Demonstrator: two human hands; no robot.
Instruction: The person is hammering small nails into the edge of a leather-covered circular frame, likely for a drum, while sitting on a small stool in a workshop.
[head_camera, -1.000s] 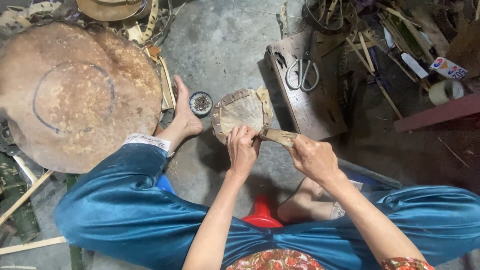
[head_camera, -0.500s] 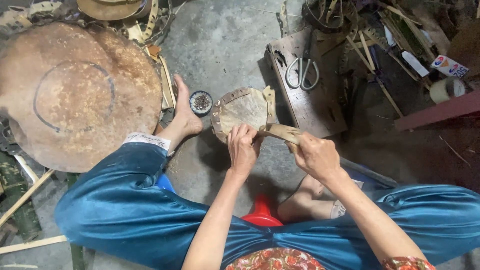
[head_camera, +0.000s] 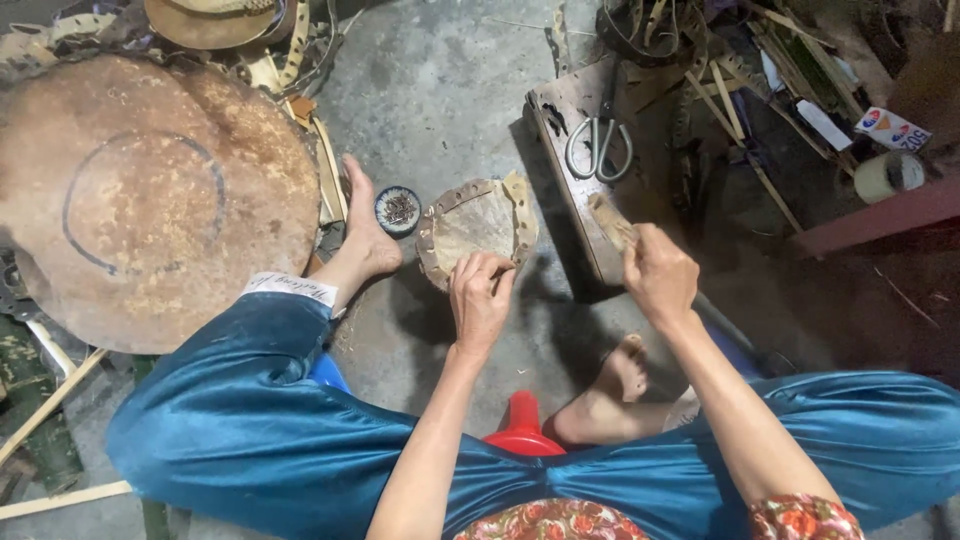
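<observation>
The left hand (head_camera: 480, 295) pinches the near rim of the disc (head_camera: 470, 228), a small round woven piece that stands tilted on the concrete floor (head_camera: 440, 90) between the person's feet; the fingers are closed on the rim. The right hand (head_camera: 655, 275) is lifted to the right, well apart from the disc, fingers clamped on a short flat strip (head_camera: 610, 220).

Risks, as judged from this view:
- The disc is held at one edge only (no other support visible). It could tip or slide on the floor if the grip eases.
- The loose strip end (head_camera: 520, 205) at the disc's far right rim could spring free and unravel.
- The tin (head_camera: 398, 208) of small bits sits just beside the left foot (head_camera: 365, 235); a foot shift could spill it.
- The scissors (head_camera: 598, 145) lie on the board (head_camera: 570, 160), near the right hand: snag hazard.
</observation>
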